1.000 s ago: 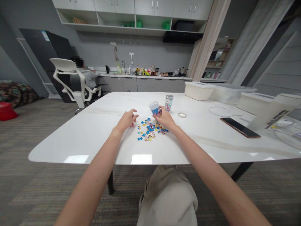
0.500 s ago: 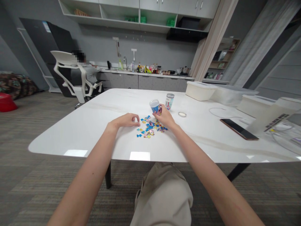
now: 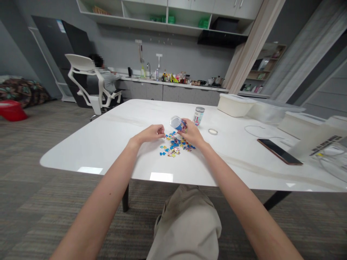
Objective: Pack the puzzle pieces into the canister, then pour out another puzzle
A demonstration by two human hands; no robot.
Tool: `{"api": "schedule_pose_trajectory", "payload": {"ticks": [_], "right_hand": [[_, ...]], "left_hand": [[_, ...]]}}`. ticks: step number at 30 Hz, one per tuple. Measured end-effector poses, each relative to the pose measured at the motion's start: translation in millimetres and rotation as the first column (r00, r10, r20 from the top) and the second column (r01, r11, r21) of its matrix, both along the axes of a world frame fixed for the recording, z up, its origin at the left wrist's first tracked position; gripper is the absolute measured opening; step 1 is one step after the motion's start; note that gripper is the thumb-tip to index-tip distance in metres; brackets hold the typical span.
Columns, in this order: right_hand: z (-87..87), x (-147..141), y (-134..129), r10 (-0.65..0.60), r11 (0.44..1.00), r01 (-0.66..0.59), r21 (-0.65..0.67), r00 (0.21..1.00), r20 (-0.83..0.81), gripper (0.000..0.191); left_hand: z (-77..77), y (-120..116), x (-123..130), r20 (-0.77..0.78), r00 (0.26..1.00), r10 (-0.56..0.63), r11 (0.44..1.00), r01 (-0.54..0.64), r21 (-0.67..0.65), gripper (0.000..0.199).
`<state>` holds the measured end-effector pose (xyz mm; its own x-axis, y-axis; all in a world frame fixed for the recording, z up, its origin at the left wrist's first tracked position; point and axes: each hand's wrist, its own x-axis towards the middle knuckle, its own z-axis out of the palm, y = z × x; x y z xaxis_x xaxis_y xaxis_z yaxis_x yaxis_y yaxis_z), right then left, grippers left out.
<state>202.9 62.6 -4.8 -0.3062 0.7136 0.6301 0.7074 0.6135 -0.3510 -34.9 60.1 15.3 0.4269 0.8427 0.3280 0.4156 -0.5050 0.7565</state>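
Observation:
In the head view, my right hand [image 3: 192, 132] is wrapped round a small blue can [image 3: 177, 123], tipped to the left with its clear end up. Beneath it a loose pile of colourful jigsaw puzzle pieces [image 3: 176, 142] lies spread on the white table. The fingers of my left hand [image 3: 152, 133] are curled together at the pile's left edge; what they hold, if anything, is too small to make out. Behind my right hand stands a second can [image 3: 198, 116], upright with a silver top. A ring-shaped lid [image 3: 213, 131] lies to its right.
On the white table [image 3: 108, 144] a dark phone [image 3: 279, 151] lies at the right, beside a white bag [image 3: 320, 139] and cables. Storage boxes [image 3: 235, 105] line the far right side. A person [image 3: 110, 85] sits in a white chair [image 3: 99, 86] at the back counter.
The blue can has tilted further to the left in my right hand. My left hand's fingers have drawn closer together at the pile's edge. The camera view has shifted slightly.

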Motion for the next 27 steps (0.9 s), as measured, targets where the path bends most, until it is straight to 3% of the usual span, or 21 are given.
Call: {"api": "schedule_pose_trajectory", "payload": {"ticks": [3, 7, 14, 20, 24, 27], "right_hand": [[-0.6, 0, 0, 0.023, 1.000, -0.024, 0.008, 0.998, 0.058, 0.052], [-1.2, -1, 0, 0.016, 1.000, -0.016, 0.002, 0.995, 0.096, 0.053], [-1.1, 1, 0, 0.006, 0.999, -0.009, 0.032, 0.994, 0.108, 0.052], [0.8, -3, -2, 0.034, 0.999, -0.037, 0.031, 0.993, 0.109, 0.051], [0.6, -5, -3, 0.025, 0.998, -0.030, 0.054, 0.996, 0.085, 0.050], [0.0, -5, -2, -0.081, 0.995, 0.080, 0.061, 0.997, 0.006, 0.053]], "left_hand": [[5.3, -3, 7, 0.125, 0.991, 0.043, 0.990, -0.060, 0.129, 0.015], [13.0, -9, 15, 0.254, 0.961, 0.112, 0.984, -0.142, 0.104, 0.017], [18.6, -16, 16, 0.284, 0.955, 0.082, 0.949, -0.162, 0.272, 0.013], [14.7, -11, 17, 0.158, 0.984, 0.083, 0.958, -0.123, 0.261, 0.010], [12.8, -7, 15, 0.037, 0.989, 0.143, 0.880, -0.144, 0.453, 0.015], [10.3, -4, 11, -0.095, 0.972, 0.215, 0.844, -0.137, 0.518, 0.014]]}}
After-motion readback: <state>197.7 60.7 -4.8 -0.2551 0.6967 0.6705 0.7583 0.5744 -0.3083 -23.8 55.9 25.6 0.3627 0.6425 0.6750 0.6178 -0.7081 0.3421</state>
